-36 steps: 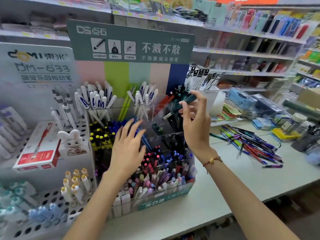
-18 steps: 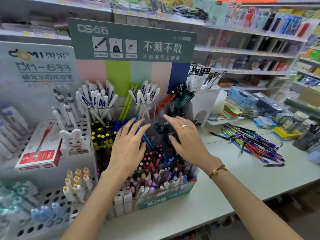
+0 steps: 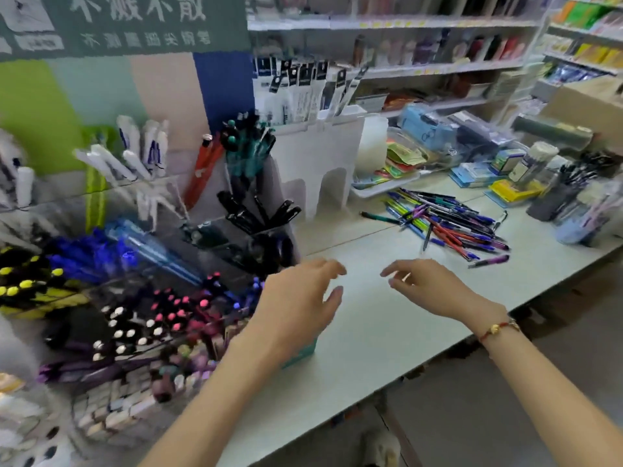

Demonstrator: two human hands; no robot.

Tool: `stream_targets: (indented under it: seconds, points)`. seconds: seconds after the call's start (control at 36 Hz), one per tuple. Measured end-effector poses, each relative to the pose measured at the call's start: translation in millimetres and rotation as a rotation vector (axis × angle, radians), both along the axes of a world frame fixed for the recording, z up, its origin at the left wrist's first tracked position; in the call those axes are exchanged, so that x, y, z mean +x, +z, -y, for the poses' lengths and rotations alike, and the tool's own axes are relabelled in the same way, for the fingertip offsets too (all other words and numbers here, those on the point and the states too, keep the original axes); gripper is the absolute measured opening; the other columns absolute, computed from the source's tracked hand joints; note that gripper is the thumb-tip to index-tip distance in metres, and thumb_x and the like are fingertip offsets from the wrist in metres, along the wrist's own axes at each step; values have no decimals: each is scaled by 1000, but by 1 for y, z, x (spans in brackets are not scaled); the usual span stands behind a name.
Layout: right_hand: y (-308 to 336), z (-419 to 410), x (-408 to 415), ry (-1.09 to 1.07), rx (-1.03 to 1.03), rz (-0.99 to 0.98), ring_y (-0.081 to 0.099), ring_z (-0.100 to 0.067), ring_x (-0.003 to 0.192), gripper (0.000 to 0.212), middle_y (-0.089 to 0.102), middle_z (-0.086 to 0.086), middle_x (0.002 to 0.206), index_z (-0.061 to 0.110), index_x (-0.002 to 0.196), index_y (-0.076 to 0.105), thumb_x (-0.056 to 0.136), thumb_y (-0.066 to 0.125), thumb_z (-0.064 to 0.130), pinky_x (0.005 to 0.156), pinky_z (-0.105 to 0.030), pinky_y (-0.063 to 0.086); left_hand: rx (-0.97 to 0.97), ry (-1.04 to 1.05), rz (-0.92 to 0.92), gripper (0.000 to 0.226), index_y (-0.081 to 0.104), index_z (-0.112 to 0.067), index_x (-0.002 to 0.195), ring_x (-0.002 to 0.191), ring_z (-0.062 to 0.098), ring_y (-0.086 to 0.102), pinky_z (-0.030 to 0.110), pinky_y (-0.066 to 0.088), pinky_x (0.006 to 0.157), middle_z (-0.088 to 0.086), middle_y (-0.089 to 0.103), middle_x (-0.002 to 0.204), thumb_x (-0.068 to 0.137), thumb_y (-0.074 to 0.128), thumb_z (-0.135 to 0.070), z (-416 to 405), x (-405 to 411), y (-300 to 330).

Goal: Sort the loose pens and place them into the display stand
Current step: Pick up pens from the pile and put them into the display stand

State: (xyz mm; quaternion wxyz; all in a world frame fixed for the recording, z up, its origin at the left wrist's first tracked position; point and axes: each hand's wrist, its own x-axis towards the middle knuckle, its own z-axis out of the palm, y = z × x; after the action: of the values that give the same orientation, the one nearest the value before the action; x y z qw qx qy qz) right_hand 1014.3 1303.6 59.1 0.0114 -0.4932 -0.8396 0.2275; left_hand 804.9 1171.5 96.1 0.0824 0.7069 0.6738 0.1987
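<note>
A clear tiered display stand [image 3: 168, 284] fills the left, holding grouped pens: yellow-tipped, blue, pink-tipped, black, teal and red. A heap of loose pens [image 3: 445, 220] in blue, purple, red and green lies on the pale counter [image 3: 387, 332] at the right. My left hand [image 3: 296, 305] hovers by the stand's right front corner, fingers relaxed, holding nothing. My right hand [image 3: 424, 284] hovers over the bare counter to its right, fingers loosely bent, also holding nothing. Both hands are well short of the loose pens.
A white plastic organiser [image 3: 317, 166] with packaged pens stands behind the counter. A tray of coloured items [image 3: 387, 176], blue boxes [image 3: 424, 129], a yellow pack [image 3: 512, 190] and pen cups [image 3: 553, 193] crowd the back right. Shelves of stock run behind.
My right hand set the teal pen into the stand, then both hands left the stand and swung right over the counter. The view has turned toward the loose pens.
</note>
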Motion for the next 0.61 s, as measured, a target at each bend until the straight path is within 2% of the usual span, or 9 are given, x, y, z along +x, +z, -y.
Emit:
stream_targets:
  seconds: [0.11, 0.19, 0.25, 0.33, 0.39, 0.44, 0.5, 0.56, 0.61]
  points:
    - [-43, -46, 68, -116, -76, 28, 59, -9, 88, 14, 63, 11, 99, 42, 100, 60, 96, 52, 32, 78, -31, 48, -203, -92, -43, 32, 49, -36, 129, 113, 10, 55, 30, 44, 89, -15, 56, 127, 98, 42, -41, -59, 43, -19]
    - [-69, -79, 115, -199, -109, 39, 58, -12, 96, 17, 62, 11, 102, 42, 102, 60, 96, 50, 29, 80, -31, 47, -269, -91, -34, 31, 50, -36, 128, 114, 10, 55, 29, 44, 88, -16, 56, 128, 98, 42, -41, -111, 77, -37]
    - [-84, -101, 141, -237, -95, 53, 56, -15, 106, 21, 61, 8, 110, 37, 113, 60, 97, 49, 27, 85, -32, 46, -301, -63, -17, 31, 51, -36, 128, 116, 11, 54, 30, 43, 88, -15, 55, 130, 99, 41, -39, -147, 97, -55]
    - [-104, -135, 166, -243, 27, 102, 45, -22, 126, 37, 56, 0, 131, 26, 133, 52, 97, 52, 25, 97, -34, 39, -355, 3, 18, 33, 49, -34, 131, 123, 14, 48, 33, 42, 91, -12, 49, 137, 100, 39, -32, -198, 117, -89]
    - [-117, -157, 176, -245, 112, 126, 42, -26, 130, 46, 51, -5, 139, 22, 140, 45, 95, 55, 26, 103, -37, 36, -367, 51, 57, 35, 48, -32, 134, 127, 14, 44, 34, 42, 94, -11, 45, 141, 100, 38, -25, -227, 124, -112]
    - [-132, -178, 184, -257, 185, 160, 35, -29, 136, 56, 42, -9, 147, 22, 145, 39, 94, 56, 34, 109, -43, 29, -362, 74, 62, 38, 44, -30, 137, 130, 15, 40, 34, 41, 97, -11, 41, 145, 100, 38, -21, -255, 125, -135]
    - [-148, -194, 189, -306, 207, 143, 19, -31, 145, 65, 25, -8, 157, 27, 150, 29, 93, 53, 48, 114, -51, 17, -335, 76, 39, 43, 38, -27, 143, 135, 16, 34, 35, 38, 102, -7, 35, 150, 100, 39, -23, -285, 121, -155]
    - [-164, -205, 192, -326, 203, 102, 2, -28, 149, 75, 9, -2, 161, 34, 152, 17, 89, 42, 67, 116, -53, 4, -296, 98, 13, 49, 31, -25, 148, 142, 21, 26, 37, 31, 109, -1, 27, 156, 100, 40, -20, -313, 115, -171]
    - [-179, -214, 188, -319, 215, 70, -10, -21, 147, 81, -3, 6, 161, 39, 152, 7, 82, 25, 77, 114, -52, -6, -283, 117, -74, 56, 20, -23, 152, 146, 23, 14, 37, 24, 113, 2, 16, 160, 100, 37, -12, -339, 107, -183]
